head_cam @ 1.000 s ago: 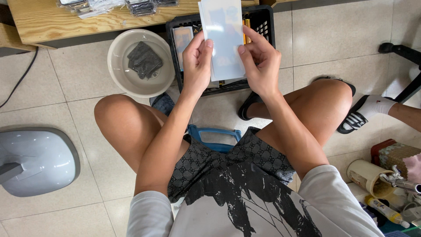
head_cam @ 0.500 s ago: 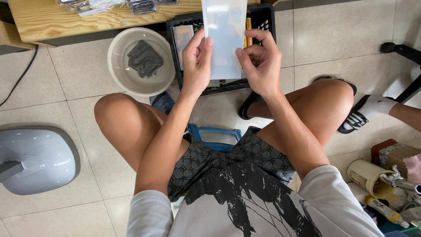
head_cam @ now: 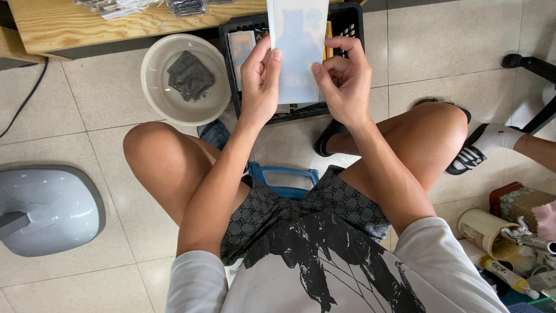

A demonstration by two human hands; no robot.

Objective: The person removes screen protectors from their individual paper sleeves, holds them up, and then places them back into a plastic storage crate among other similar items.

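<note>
The person wears a light grey T-shirt [head_cam: 324, 272] with short sleeves and a black, splashy print across the chest — below it, dark shorts [head_cam: 301, 211] in a small repeating pattern. A black sandal [head_cam: 327, 138] shows on one foot.

Cloth [head_cam: 190, 75] in bowl [head_cam: 156, 98], bowl left of crate [head_cam: 353, 35], crate under sheet [head_cam: 296, 52]

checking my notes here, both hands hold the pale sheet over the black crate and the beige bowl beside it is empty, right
Not quite. The head view shows the beige bowl is not empty: a dark grey cloth lies in it. The rest stands: the left hand and right hand both hold the pale sheet over the black crate, with the bowl beside it.
</note>
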